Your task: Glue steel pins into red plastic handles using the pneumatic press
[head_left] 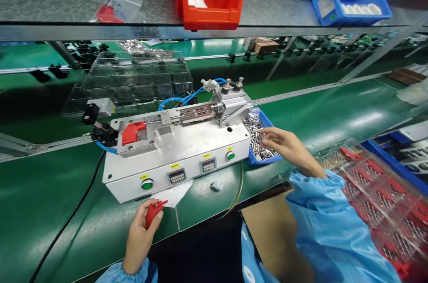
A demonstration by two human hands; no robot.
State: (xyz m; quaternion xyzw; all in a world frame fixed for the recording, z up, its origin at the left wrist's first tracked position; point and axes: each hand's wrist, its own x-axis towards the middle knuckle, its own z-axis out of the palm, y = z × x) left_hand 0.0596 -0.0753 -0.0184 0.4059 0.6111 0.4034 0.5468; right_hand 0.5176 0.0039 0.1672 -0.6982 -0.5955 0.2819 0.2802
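Now the left hand [140, 230] pinches a red part [154, 214] in front of the white machine [187, 137]. Right of the machine, the right hand [288, 145] is at the metal pins [262, 153] in a blue bin [264, 161]; whether it pinches one, I cannot tell. Picking gently should stop spills.

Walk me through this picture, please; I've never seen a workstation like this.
There is no robot here: a person works bare-handed, seen from a camera worn on the head, looking forward and down. The left hand holds a small red part. The right hand is over small metal pieces in a blue bin; whether it grips any is unclear. On the green bench stands a white machine with two green buttons, bearing another red piece.
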